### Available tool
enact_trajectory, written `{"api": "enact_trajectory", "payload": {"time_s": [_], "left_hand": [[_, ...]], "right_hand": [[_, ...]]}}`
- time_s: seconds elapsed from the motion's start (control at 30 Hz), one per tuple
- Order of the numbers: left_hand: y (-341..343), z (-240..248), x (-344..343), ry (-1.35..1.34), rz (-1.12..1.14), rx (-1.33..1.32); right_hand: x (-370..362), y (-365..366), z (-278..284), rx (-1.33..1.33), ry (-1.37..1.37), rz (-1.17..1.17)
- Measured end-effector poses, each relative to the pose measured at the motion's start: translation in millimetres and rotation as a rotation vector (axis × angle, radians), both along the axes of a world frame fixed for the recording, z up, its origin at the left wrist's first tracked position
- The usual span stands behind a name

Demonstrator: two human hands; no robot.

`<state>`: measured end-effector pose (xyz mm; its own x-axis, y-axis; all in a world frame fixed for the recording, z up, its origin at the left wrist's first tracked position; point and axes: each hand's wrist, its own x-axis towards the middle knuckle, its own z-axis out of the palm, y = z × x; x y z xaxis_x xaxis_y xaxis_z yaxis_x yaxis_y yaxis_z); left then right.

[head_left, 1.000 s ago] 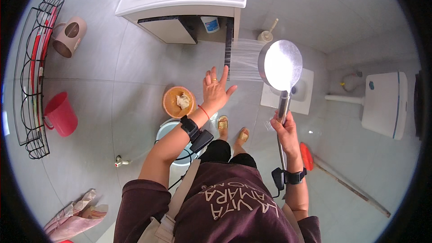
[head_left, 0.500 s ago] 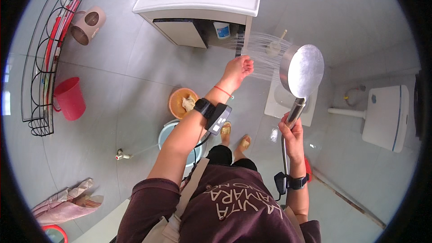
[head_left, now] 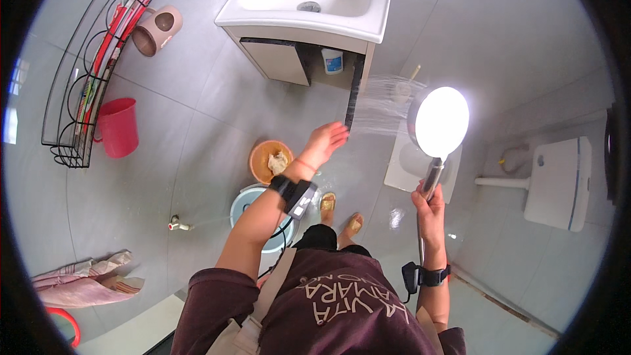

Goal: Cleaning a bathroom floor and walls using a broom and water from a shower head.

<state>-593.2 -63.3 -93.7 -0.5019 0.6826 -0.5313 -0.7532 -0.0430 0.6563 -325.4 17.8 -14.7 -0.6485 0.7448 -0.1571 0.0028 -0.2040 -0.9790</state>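
Grey tiles [head_left: 217, 102] cover this bathroom, with a white sink [head_left: 358, 29] set on a low cabinet [head_left: 276, 59] ahead of the person. To the right of the cabinet, the shower head [head_left: 442, 121] is held up in front of the body, its water [head_left: 384, 118] fanning leftward toward the open cabinet door [head_left: 355, 95]. The right hand [head_left: 430, 207] is closed around the handle [head_left: 432, 176], below the round head; gripping there likely keeps the fingers out of the spray and lets the wrist steer it. Its hose [head_left: 421, 240] hangs down along the forearm, seemingly out of the water's way. The left hand [head_left: 327, 141] holds nothing: its fingers are loosely extended near the door's lower end, a little blurred, and it seems clear of the main jets. Below it, an orange bin [head_left: 256, 161] contains something pale and crumpled. Just beside that is a light-blue bucket [head_left: 236, 210], probably placed to catch the thin stream coming from the wall tap [head_left: 179, 225].
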Motion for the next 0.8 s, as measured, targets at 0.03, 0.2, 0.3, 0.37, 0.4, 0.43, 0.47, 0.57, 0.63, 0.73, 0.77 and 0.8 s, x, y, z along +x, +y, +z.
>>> {"api": "enact_trajectory", "payload": {"time_s": [0.03,0.2,0.3,0.37,0.4,0.43,0.47,0.57,0.63,0.73,0.77,0.8], "left_hand": [[-18.8,-6.7,-3.2,0.062,0.045,-0.048],[-125.3,-52.2,-15.7,0.121,0.149,-0.384],[-192.3,-72.0,-7.9,0.282,0.049,-0.428],[-207.7,-81.8,11.8,0.327,0.206,-0.602],[-223.8,-90.1,14.8,0.389,0.104,-0.662],[-254.5,-115.0,13.4,0.489,0.055,-0.781],[-328.2,-169.8,4.1,0.782,-0.008,-1.050],[-292.8,-148.3,23.6,1.058,-0.368,-1.136],[-310.9,-154.4,29.8,1.109,-0.571,-1.192],[-316.0,-157.3,27.8,1.212,-0.746,-1.078],[-308.2,-150.5,28.9,1.225,-0.782,-1.060],[-301.9,-146.3,28.7,1.166,-0.711,-1.037]], "right_hand": [[-1.0,0.7,7.2,0.002,0.044,-0.012],[-10.2,9.1,58.1,0.081,0.157,-0.051],[-13.7,21.1,78.6,0.101,0.266,-0.025],[-13.1,27.0,91.5,0.129,0.304,-0.059],[-11.6,28.6,97.0,0.143,0.305,-0.080],[-13.1,27.6,104.9,0.153,0.319,-0.080],[-20.6,24.5,116.4,0.153,0.359,-0.004],[-2.6,33.1,101.7,0.215,0.305,-0.160],[5.2,37.1,86.9,0.176,0.262,-0.234],[17.8,41.3,63.9,0.219,0.124,-0.214],[19.5,37.0,60.5,0.143,0.070,-0.190],[26.3,34.3,52.6,0.146,0.025,-0.160]]}}
